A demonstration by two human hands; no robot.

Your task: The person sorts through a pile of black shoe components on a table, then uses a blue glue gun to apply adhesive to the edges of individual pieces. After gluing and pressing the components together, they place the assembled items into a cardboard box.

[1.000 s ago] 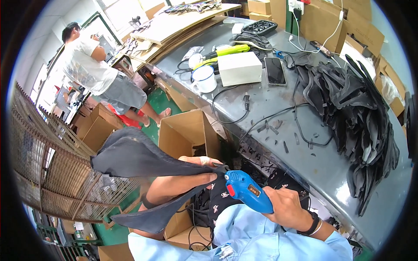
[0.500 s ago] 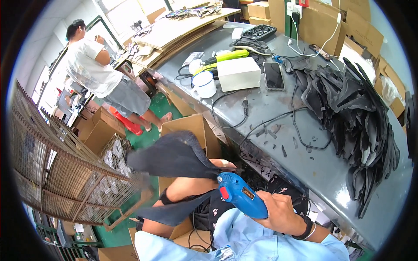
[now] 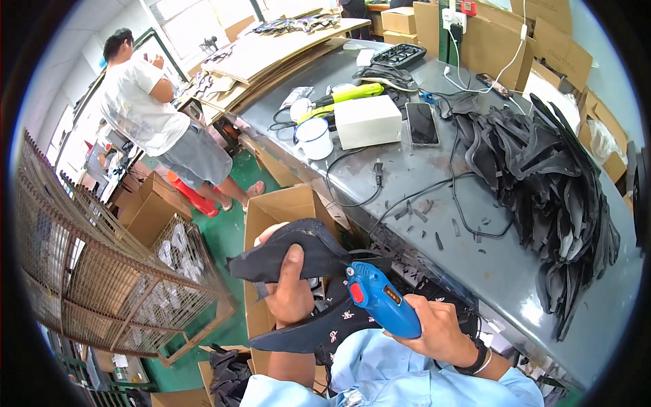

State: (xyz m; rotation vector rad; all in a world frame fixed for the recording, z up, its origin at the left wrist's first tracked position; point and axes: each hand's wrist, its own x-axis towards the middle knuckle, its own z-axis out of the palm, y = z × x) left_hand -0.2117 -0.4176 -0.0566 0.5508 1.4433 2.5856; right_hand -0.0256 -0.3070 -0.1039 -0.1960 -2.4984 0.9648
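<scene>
Since the earlier frames the dark fabric piece (image 3: pixel 298 254) has dropped from spread wide and flapping to folded in close against the chest, and the blue handheld tool (image 3: pixel 381 305) has moved in so its tip sits right at the piece's edge. Piece is dark grey/black, curved, held in front of the torso above an open cardboard box (image 3: pixel 285 207), off the desk edge. Left hand (image 3: pixel 290 292) grips it from below, thumb up over the top face, fingers wrapped tight on the fabric. Right hand (image 3: pixel 437 332) closed round the tool's handle, fingers clamped on it, red button on the tool body facing up, dark strap on the wrist. A second dark strip with small flower print (image 3: pixel 319 325) hangs under the left hand, touching the lap.

Outward: grey metal desk (image 3: pixel 515 258) to the right, littered with small black offcuts and a black cable. Big heap of black cut pieces (image 3: pixel 549 183) on its right side, well apart from the hands. Further back a white box (image 3: pixel 367 121), white mug (image 3: pixel 314 138) just beside it, phone (image 3: pixel 422 123) lying flat, yellow-green tool (image 3: pixel 347 95) behind the box. Left: wire mesh cage (image 3: pixel 88 271) on the green floor. Another person in a white shirt (image 3: pixel 146 108) stands at the far left, back to the camera, near stacked cardboard sheets
</scene>
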